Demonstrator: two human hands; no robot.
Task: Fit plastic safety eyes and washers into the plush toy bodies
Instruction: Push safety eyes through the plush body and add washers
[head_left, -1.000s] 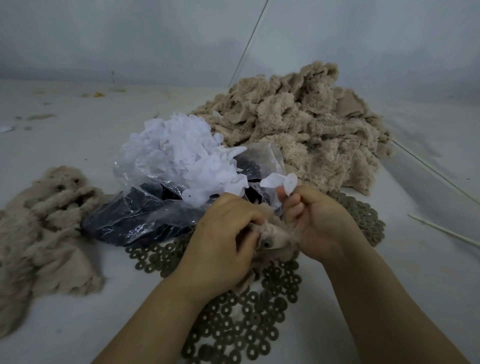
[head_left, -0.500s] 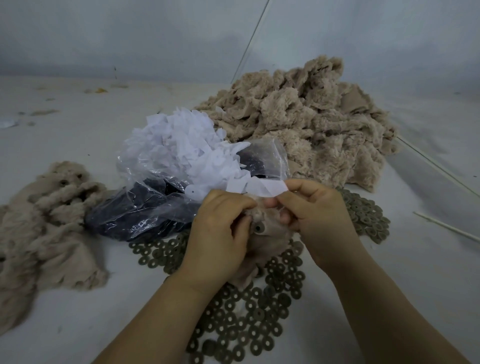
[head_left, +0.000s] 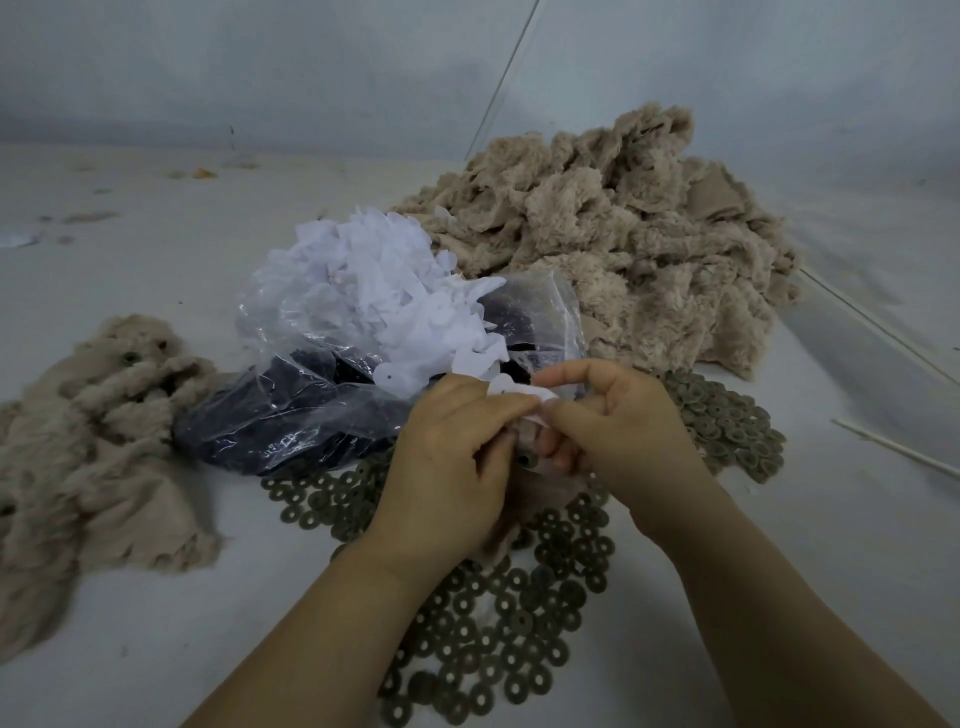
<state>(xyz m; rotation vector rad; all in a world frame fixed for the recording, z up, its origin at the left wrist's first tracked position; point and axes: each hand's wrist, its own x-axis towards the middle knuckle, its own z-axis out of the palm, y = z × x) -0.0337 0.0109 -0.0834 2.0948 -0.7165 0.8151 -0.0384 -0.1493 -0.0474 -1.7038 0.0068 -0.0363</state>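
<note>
Pinching a white patch (head_left: 519, 397) between both thumbs, the left hand (head_left: 447, 467) and right hand (head_left: 618, 426) bunch the plush (head_left: 524, 441) over the washers (head_left: 498, 613) — soft, light, floppy stuff, best gripped close around the eye hole.

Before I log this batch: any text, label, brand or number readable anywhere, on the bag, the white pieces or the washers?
None readable. The clear plastic bag, the white cut pieces, the washers and the plush piles show no print, label or number in this view.
</note>
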